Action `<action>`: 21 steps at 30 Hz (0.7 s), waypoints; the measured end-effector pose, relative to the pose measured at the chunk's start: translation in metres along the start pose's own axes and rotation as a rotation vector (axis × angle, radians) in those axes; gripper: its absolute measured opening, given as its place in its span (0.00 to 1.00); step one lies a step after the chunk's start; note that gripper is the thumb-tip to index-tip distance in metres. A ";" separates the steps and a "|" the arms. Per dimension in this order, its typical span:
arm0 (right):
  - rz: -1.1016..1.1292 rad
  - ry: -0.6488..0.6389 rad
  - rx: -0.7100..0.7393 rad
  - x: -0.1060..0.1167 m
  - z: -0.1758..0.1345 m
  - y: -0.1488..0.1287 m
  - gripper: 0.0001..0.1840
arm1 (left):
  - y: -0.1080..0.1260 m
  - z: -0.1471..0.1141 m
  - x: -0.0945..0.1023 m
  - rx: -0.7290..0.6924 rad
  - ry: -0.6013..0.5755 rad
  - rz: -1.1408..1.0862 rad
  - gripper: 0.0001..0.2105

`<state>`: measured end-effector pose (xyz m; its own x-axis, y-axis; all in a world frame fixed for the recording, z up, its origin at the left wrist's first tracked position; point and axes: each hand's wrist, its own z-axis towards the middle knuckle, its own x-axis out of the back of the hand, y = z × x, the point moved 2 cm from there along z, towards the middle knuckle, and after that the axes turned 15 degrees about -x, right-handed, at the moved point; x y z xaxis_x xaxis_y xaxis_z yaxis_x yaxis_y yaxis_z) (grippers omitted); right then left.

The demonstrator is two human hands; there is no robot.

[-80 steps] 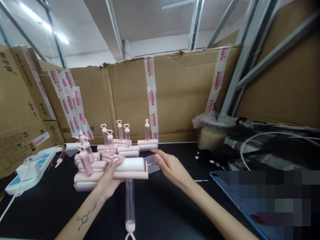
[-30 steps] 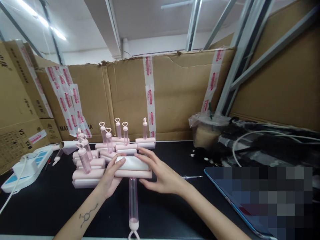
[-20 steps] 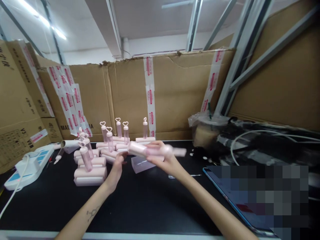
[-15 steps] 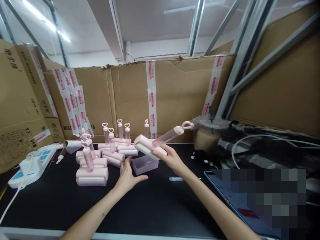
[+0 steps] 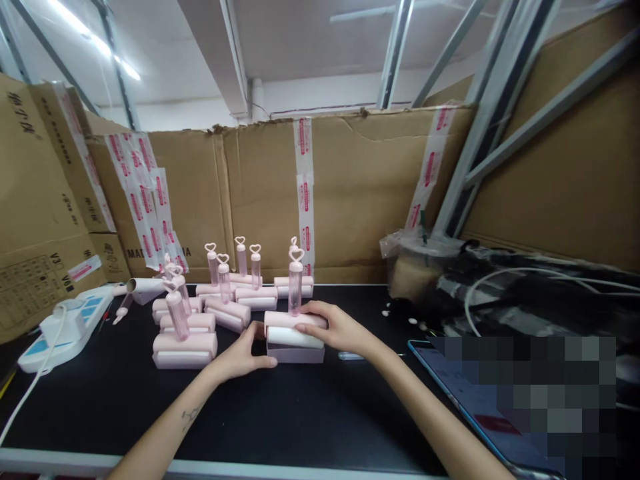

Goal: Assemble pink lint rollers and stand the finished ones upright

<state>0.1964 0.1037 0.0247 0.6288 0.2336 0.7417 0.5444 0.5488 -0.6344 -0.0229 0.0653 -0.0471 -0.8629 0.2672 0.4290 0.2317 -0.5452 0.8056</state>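
In the head view a pink lint roller (image 5: 295, 337) with a clear handle and a heart-shaped loop stands upright over a lavender tray (image 5: 300, 355). My right hand (image 5: 337, 327) grips the roller's right end, thumb in front. The white roll sits slightly tilted in the tray's opening; whether it rests on the bottom is hidden. Around the tray's left end, my left hand (image 5: 245, 353) is closed, its thumb against the front and fingers partly hidden behind. More pink lint rollers (image 5: 184, 351) stand in trays to the left and behind.
A white power strip (image 5: 65, 340) lies at far left beside a loose roll (image 5: 147, 289). At right are a tablet (image 5: 450, 380), a drink cup (image 5: 417, 273) and black plastic with a white cable. A small clear tube (image 5: 351, 356) lies near my right wrist. Cardboard (image 5: 260, 200) walls the back.
My right hand has lowered the lint roller leftward and turned it upright onto the tray. My left hand has closed on the tray, which now sits slightly nearer me.
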 end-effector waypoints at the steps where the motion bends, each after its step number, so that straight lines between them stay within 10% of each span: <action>1: -0.041 0.010 0.014 -0.001 -0.001 -0.002 0.18 | 0.000 0.000 0.000 0.001 -0.001 0.004 0.32; 9: -0.107 -0.114 0.054 -0.011 -0.005 -0.004 0.18 | 0.006 -0.002 0.003 -0.008 0.010 0.008 0.36; 14: -0.154 -0.303 -0.052 -0.014 -0.014 -0.006 0.39 | 0.015 0.000 -0.001 -0.115 0.003 0.116 0.28; 21: -0.114 -0.144 -0.028 0.009 -0.002 0.017 0.28 | 0.022 -0.003 -0.006 -0.119 0.035 0.258 0.37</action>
<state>0.2124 0.1136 0.0202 0.4774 0.2847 0.8313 0.6242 0.5560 -0.5489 -0.0142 0.0492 -0.0332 -0.7977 0.0810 0.5975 0.3931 -0.6815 0.6172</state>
